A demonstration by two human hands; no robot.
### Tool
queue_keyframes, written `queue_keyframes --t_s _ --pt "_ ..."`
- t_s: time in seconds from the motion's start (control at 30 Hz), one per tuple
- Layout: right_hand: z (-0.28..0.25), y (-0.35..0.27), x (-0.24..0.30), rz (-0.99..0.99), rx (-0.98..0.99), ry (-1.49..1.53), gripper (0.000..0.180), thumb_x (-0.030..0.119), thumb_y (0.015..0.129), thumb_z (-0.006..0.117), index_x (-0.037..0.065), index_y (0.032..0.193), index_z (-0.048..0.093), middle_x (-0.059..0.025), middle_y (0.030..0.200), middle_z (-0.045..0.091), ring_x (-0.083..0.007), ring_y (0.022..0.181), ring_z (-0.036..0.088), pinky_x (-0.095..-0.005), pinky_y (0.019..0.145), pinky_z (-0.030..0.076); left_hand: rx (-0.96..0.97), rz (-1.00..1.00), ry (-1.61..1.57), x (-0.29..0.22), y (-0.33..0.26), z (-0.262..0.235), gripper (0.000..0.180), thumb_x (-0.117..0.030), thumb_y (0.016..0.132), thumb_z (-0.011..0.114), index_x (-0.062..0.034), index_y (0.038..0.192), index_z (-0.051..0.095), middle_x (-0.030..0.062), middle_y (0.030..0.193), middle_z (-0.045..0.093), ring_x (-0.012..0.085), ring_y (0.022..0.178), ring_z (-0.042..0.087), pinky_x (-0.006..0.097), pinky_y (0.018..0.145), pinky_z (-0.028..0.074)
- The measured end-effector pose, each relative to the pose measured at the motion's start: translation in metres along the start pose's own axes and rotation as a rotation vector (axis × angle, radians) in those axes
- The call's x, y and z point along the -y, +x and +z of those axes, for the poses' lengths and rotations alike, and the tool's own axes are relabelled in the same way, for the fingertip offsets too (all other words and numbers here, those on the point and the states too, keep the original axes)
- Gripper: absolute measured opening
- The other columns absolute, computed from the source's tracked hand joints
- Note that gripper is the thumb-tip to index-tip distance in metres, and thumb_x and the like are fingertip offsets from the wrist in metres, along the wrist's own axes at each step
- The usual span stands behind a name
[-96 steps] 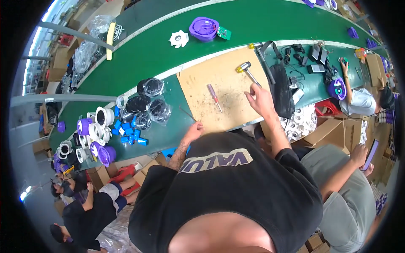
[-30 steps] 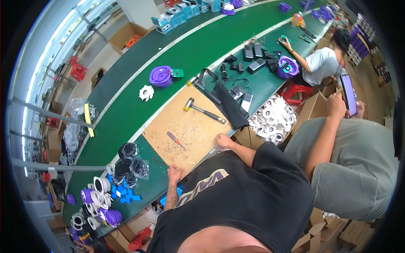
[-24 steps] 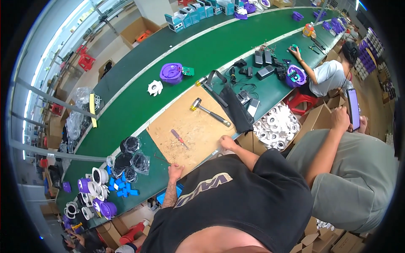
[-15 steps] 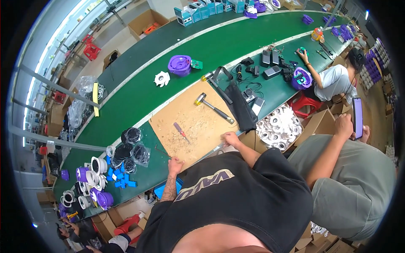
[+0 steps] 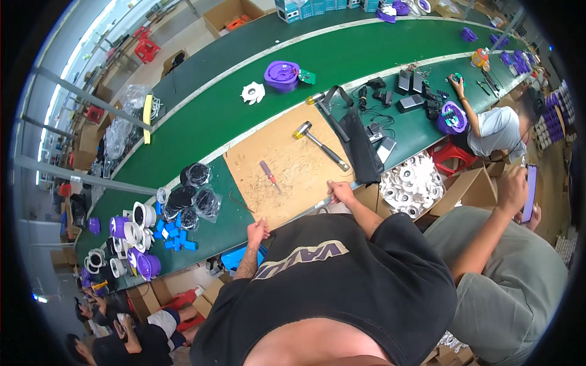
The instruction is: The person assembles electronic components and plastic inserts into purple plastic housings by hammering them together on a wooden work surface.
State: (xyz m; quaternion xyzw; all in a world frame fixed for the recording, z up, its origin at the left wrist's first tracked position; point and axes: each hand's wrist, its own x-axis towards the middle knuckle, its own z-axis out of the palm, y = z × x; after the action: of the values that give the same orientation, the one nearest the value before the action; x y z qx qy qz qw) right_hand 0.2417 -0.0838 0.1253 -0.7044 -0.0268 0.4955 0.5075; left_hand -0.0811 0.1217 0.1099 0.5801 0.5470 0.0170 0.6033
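Tan board [image 5: 305, 174] on green bench [image 5: 213, 236], right hand [image 5: 340, 192] now farther from hammer [image 5: 322, 147], loosely curled, left hand [image 5: 257, 232] curled

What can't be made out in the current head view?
All in the head view:
Left hand and right hand: palms hidden by the hands themselves, so any grip is unclear.
Teal boxes: cut off by the upper edge.
Black bag: any contents hidden by its cover.
Debris on the tan board: pieces too small to identify.
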Motion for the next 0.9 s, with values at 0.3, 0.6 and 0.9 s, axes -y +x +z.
queue_keyframes --t_s 0.3,0.6,0.9 --pt "-0.001 0.002 -0.004 0.028 -0.002 0.042 0.044 0.038 0.091 0.053 -0.002 0.074 0.061 -0.0065 0.054 0.053 -0.0161 0.042 0.056 -0.0263 0.041 0.046 -0.195 -0.138 -0.130 -0.003 0.004 0.006 0.065 -0.057 0.088 0.050 0.0022 0.062 0.057 0.0129 0.051 0.059 0.0192 0.038 0.057 0.028 0.034 0.045" --pt "0.005 -0.001 0.003 -0.013 -0.099 -0.070 0.052 0.041 0.091 0.053 -0.003 0.064 0.060 -0.0080 0.047 0.052 -0.0157 0.036 0.052 -0.0272 0.035 0.041 -0.258 -0.122 -0.124 -0.005 0.005 0.010 0.068 -0.059 0.086 0.050 0.0023 0.058 0.055 0.0121 0.049 0.057 0.0200 0.035 0.055 0.030 0.032 0.044" --pt "0.008 -0.004 0.008 -0.030 -0.150 -0.107 0.056 0.043 0.091 0.053 -0.004 0.061 0.059 -0.0090 0.046 0.051 -0.0164 0.035 0.052 -0.0282 0.034 0.041 -0.238 -0.105 -0.101 -0.009 0.006 0.007 0.068 -0.059 0.086 0.052 0.0035 0.059 0.056 0.0124 0.050 0.058 0.0193 0.036 0.055 0.029 0.032 0.044"
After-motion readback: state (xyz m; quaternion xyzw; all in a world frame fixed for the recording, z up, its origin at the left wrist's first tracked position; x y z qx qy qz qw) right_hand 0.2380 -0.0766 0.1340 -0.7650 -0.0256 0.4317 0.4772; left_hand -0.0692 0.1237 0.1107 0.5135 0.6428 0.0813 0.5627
